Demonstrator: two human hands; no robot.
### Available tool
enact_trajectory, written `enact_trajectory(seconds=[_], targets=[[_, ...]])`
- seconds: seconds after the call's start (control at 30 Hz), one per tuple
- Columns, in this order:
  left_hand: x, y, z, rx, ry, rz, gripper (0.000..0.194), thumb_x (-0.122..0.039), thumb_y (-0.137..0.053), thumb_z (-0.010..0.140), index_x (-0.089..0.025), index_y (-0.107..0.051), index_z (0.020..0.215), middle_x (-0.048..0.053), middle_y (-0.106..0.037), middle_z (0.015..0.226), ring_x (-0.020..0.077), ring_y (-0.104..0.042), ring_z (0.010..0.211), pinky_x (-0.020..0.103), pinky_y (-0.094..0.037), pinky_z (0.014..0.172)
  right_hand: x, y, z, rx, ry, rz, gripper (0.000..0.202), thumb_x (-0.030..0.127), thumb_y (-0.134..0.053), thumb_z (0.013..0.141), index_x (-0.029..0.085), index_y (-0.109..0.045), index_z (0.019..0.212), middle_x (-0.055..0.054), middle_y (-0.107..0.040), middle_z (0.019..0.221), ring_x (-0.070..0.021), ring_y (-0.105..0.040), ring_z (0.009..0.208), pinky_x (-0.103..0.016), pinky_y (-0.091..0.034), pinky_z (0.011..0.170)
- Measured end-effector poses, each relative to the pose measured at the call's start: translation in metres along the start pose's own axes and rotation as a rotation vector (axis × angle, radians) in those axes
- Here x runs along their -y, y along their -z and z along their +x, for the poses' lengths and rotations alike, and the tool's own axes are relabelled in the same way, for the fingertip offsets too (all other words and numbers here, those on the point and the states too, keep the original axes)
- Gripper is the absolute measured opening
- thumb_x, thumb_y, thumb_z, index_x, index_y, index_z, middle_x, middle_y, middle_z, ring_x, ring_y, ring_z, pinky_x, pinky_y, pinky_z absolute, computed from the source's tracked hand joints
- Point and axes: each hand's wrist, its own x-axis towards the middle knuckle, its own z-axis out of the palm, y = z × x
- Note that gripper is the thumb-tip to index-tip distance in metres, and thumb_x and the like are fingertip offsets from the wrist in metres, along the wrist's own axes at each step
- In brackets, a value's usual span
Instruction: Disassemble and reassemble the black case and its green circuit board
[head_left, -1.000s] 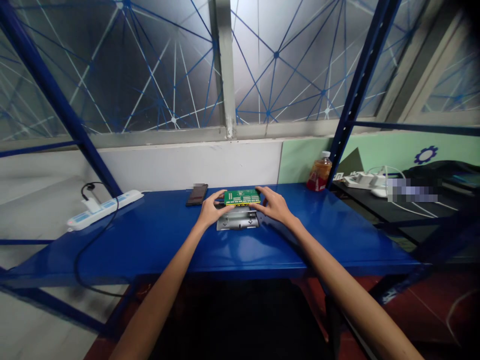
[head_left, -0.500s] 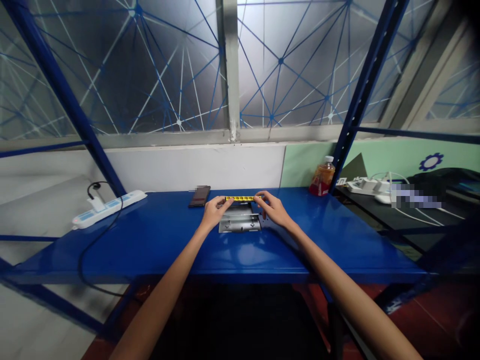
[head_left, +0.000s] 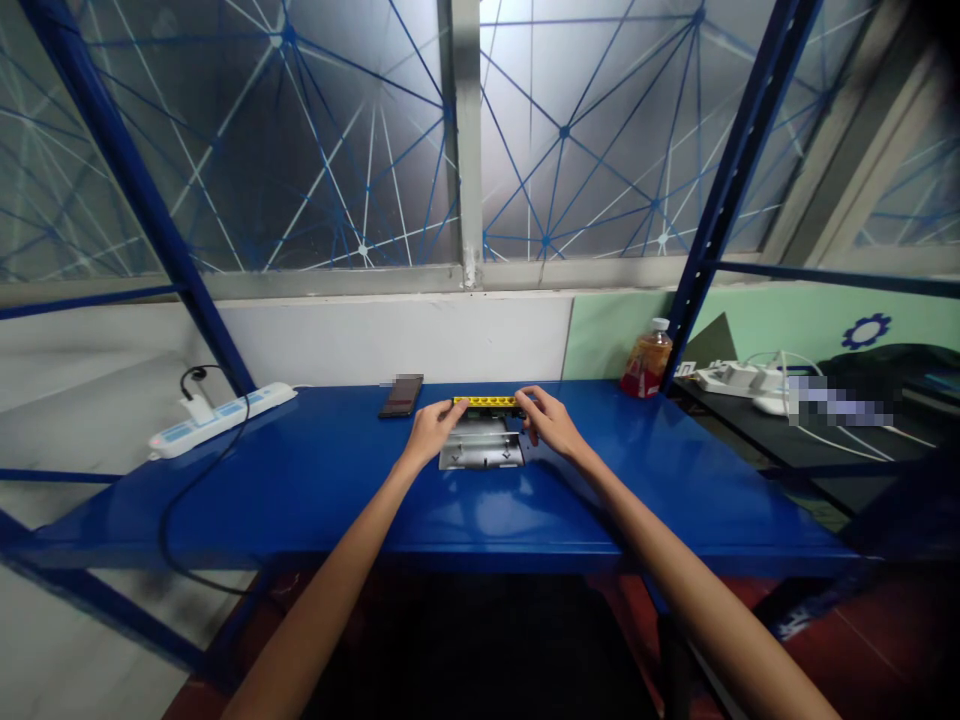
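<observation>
A yellow strip with a row of holes is held level between my two hands, above the back part of the blue table. My left hand pinches its left end, and my right hand grips its right end with thumb and fingers. Dark parts show just under the strip. Directly below and nearer to me, a silver-grey metal piece with a raised bar across it lies on the table. Its far edge is partly hidden by the strip.
On the blue table a dark phone lies behind my left hand. A white power strip with a black cable is at the left. A bottle stands at the back right, near white adapters on a black surface.
The yellow strip has tilted slightly, so more of its holed face and the dark part under it show. Both hands still hold its ends. The camera view has shifted slightly.
</observation>
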Motion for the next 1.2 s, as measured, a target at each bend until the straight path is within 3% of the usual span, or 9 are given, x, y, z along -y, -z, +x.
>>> enact_trajectory(seconds=[0.23,0.43,0.6,1.07,1.2], targets=[[-0.0004,0.0007,-0.0002,0.026,0.021,0.064,0.059,-0.062,-0.040,0.089,-0.016,-0.050,0.053,-0.002,-0.051,0.051,0.0120,-0.046,0.053,0.024,-0.029,0.054,0.0025,0.0004,-0.0009,0.017,0.002,0.003,0.045,0.064,-0.041,0.090,0.021,-0.057,0.091,0.006,-0.052,0.044,-0.0120,-0.051,0.035,-0.022,-0.039,0.041],[0.0006,0.0000,0.0001,0.015,0.045,0.035,0.062,-0.064,-0.042,0.087,-0.017,-0.048,0.048,-0.002,-0.046,0.046,0.0123,-0.045,0.049,0.024,-0.028,0.052,0.0002,-0.0002,0.0006,0.025,-0.026,0.044,0.047,0.065,-0.038,0.091,0.022,-0.052,0.080,0.005,-0.056,0.046,-0.0127,-0.052,0.034,-0.022,-0.035,0.035],[0.0044,-0.0037,0.0009,-0.018,0.005,0.061,0.064,-0.064,-0.042,0.087,-0.019,-0.030,0.044,-0.004,-0.030,0.045,0.0101,-0.034,0.048,0.025,-0.024,0.052,-0.0023,-0.0002,0.0011,0.033,0.010,0.036,0.049,0.063,-0.035,0.093,0.022,-0.045,0.069,0.005,-0.050,0.040,-0.0115,-0.049,0.032,-0.021,-0.033,0.034],[0.0080,-0.0049,0.0014,0.005,0.012,0.046,0.063,-0.063,-0.041,0.088,-0.019,-0.029,0.044,-0.003,-0.029,0.047,0.0105,-0.033,0.050,0.026,-0.025,0.054,-0.0015,0.0005,0.0016,0.039,-0.002,0.043,0.050,0.063,-0.041,0.091,0.021,-0.047,0.066,0.005,-0.047,0.037,-0.0118,-0.048,0.031,-0.022,-0.034,0.036],[0.0085,-0.0052,0.0015,0.009,0.012,0.039,0.063,-0.064,-0.041,0.087,-0.019,-0.026,0.045,-0.003,-0.027,0.048,0.0103,-0.031,0.050,0.026,-0.024,0.053,-0.0001,0.0010,0.0011,0.032,0.015,-0.035,0.046,0.061,-0.044,0.090,0.019,-0.057,0.075,0.005,-0.050,0.038,-0.0124,-0.050,0.033,-0.022,-0.037,0.041]])
